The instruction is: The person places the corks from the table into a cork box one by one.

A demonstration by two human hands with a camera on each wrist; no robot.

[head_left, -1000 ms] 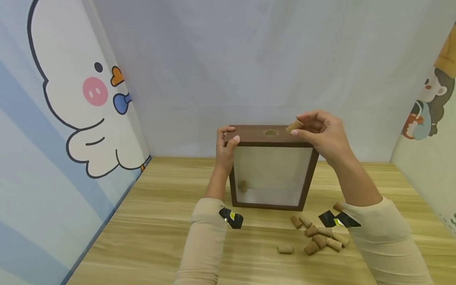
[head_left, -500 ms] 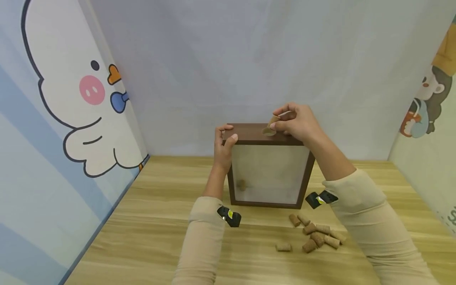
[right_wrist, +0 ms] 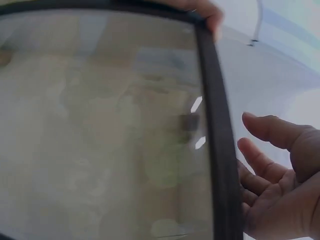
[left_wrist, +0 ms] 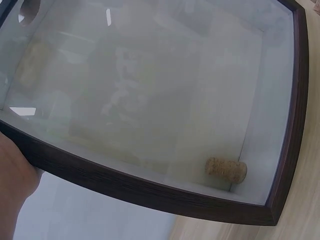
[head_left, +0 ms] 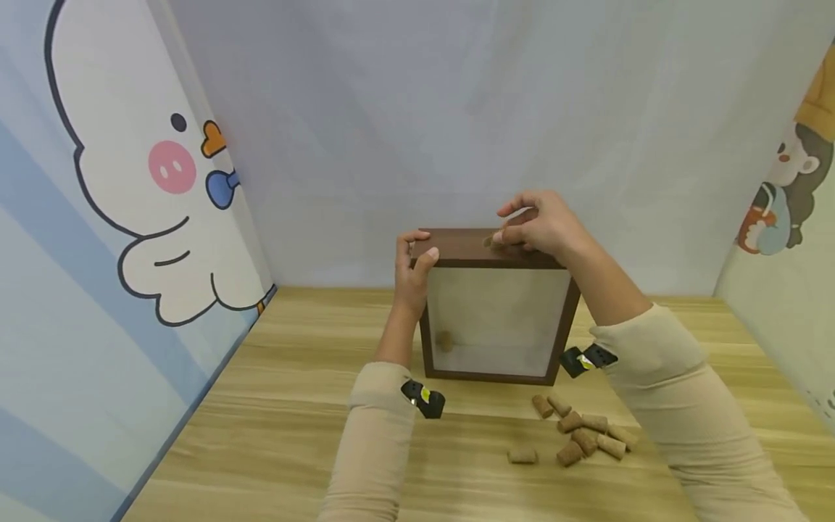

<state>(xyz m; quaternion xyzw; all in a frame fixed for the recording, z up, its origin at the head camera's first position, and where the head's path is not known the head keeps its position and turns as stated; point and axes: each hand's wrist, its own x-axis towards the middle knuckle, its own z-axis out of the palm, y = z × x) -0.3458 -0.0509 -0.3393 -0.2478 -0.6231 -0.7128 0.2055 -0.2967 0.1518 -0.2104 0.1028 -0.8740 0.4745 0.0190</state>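
Note:
A dark brown shadow box [head_left: 496, 377] with a clear front stands upright on the table. My left hand [head_left: 412, 279] grips its top left corner, thumb in front and fingers over the top. At the round hole [head_left: 488, 241] in the top edge is my right hand [head_left: 544, 225], its thumb partly covering the opening. In the right wrist view the right fingers [right_wrist: 265, 162] and thumb are spread apart, with no cork between them. One wine cork [left_wrist: 226, 170] lies inside the box in a bottom corner. A faint blurred tan shape shows below the hole in the left wrist view.
Several loose corks [head_left: 585, 438] lie in a group on the wood-grain table [head_left: 261, 435], in front of the box to the right. A single cork [head_left: 522, 456] lies left of them. A pale curtain [head_left: 365, 145] hangs close behind the box.
My right hand has moved left to the hole with a cork, stood it upright there, and let it go; the cork no longer shows above the hole. The left hand keeps its grip.

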